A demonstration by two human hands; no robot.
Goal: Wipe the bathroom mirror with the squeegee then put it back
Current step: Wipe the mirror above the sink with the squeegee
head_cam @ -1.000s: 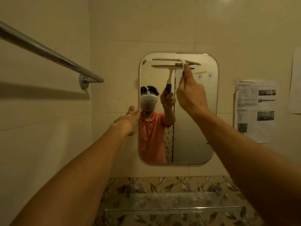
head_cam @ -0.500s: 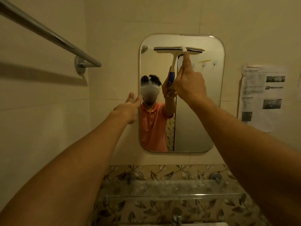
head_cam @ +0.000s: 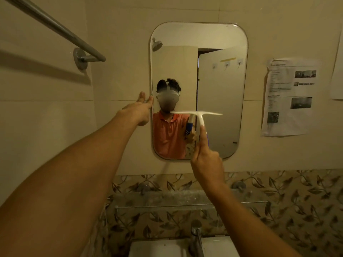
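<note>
Squeegee [head_cam: 197, 114] is at mid-height on the mirror [head_cam: 222, 86], blade roughly level and across the middle of the glass. It is blurred, so contact with the glass can't be confirmed, but it looks pressed on. Right hand [head_cam: 206, 162] grips the handle from below, index finger [head_cam: 203, 138] laid straight up the white neck, the other fingers curled round the blue grip. Left hand [head_cam: 138, 110] is flat at the mirror's left edge, fingers [head_cam: 141, 97] straight and together, thumb at the rim, holding nothing.

Handling, as a judgement: light plastic tool with a stiff frame and a soft rubber edge. The handle could be slippery if wet. Best hold is the blue grip, with a finger on the neck for pressure. The mirror is fragile, so press evenly. Lower half looks not yet wiped. Glass shelf [head_cam: 167, 199] below.
</note>
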